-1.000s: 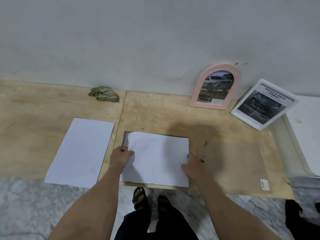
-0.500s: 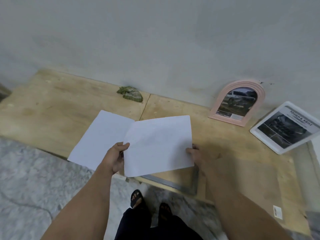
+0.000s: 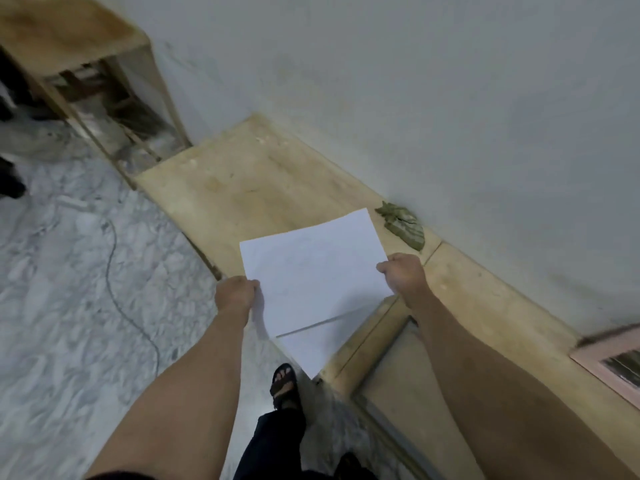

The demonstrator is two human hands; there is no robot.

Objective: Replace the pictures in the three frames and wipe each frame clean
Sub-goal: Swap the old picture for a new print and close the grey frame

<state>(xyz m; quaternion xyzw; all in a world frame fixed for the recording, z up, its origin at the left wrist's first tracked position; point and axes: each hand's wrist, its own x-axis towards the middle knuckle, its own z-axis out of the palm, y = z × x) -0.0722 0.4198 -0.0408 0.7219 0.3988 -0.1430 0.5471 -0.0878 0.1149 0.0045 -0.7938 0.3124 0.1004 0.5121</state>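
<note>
A white sheet of paper (image 3: 311, 271) is held in the air over the plywood platform (image 3: 249, 181). My left hand (image 3: 235, 294) pinches its left edge and my right hand (image 3: 403, 271) pinches its right edge. Under it a second white sheet (image 3: 311, 348) lies flat on the platform. The grey rectangular frame (image 3: 388, 420) lies open on the wood under my right forearm. A corner of the pink arched frame (image 3: 609, 362) shows at the right edge. The green checked cloth (image 3: 403, 225) lies crumpled against the wall.
A wooden cabinet (image 3: 104, 98) with an open side stands at the far left against the grey wall. A thin cable (image 3: 114, 282) runs over the marble floor. My sandalled foot (image 3: 284, 382) stands by the platform's edge.
The view has swung left. Both hands have carried the sheet up and to the left, away from the grey frame. The white frame has dropped out of view.
</note>
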